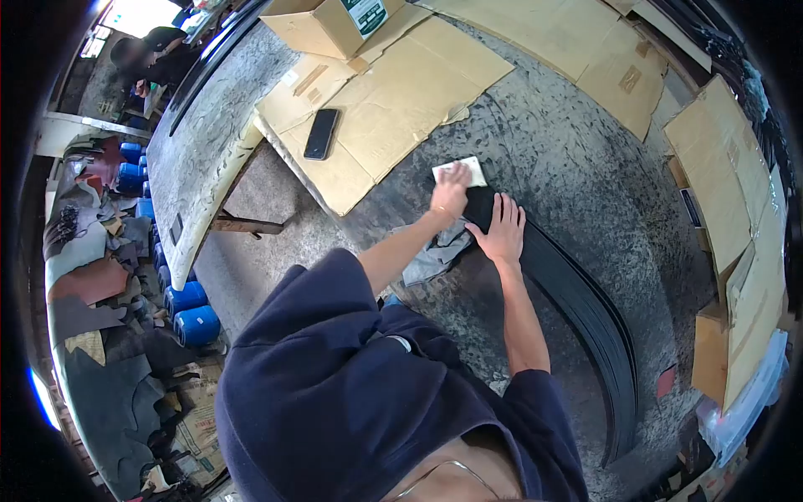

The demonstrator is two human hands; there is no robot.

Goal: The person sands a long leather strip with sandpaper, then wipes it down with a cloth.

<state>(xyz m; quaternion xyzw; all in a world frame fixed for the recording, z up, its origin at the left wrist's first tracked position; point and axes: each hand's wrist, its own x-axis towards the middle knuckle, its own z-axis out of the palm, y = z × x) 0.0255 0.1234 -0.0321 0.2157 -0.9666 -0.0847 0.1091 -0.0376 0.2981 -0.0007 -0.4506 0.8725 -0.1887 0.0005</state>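
The left hand (451, 194) bears on a white pad (477, 171) (grip unclear) at the far end of black strips (585, 297); the right hand (503, 234), flat, ungripping, seemingly steadies them.

A white pad (476, 170) lies by a long, curved black strip bundle (585, 305).
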